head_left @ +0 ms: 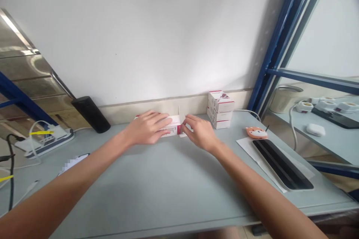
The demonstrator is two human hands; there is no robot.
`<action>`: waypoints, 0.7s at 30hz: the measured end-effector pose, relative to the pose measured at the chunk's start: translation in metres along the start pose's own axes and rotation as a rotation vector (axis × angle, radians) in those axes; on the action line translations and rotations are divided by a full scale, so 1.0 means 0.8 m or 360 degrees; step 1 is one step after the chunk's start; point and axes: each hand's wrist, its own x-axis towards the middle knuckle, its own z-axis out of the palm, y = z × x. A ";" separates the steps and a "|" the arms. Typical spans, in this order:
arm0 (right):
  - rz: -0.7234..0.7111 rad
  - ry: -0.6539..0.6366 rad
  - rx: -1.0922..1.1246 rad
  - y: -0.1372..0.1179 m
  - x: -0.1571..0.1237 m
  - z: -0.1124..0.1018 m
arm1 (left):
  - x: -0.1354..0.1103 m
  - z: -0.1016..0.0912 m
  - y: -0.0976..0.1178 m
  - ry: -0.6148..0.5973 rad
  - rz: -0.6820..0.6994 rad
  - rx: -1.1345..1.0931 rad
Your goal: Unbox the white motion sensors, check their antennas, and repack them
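Note:
A white and red cardboard box (174,120) lies lengthwise on the desk near the wall, partly covered by my hands. Across its top lie the fingers of my left hand (148,127), with the thumb along the front side, gripping it. At the box's right end my right hand (199,130) has its fingers bent and pressed together on the end flap (181,131). Another white flap stands up at that end. To the right, beside the wall, several similar boxes (221,108) form a neat stack.
On the right are an orange animal-shaped item (256,132), a paper sheet (246,147) and a dark-screened phone-like device (282,164). A black cylinder (91,114) and a power strip (50,143) with cables are at left. A blue metal frame (277,44) bounds the right side.

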 end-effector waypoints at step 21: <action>0.0652 0.0381 0.0683 0.047 0.008 0.008 | 0.006 0.063 -0.046 0.0267 0.0130 0.0198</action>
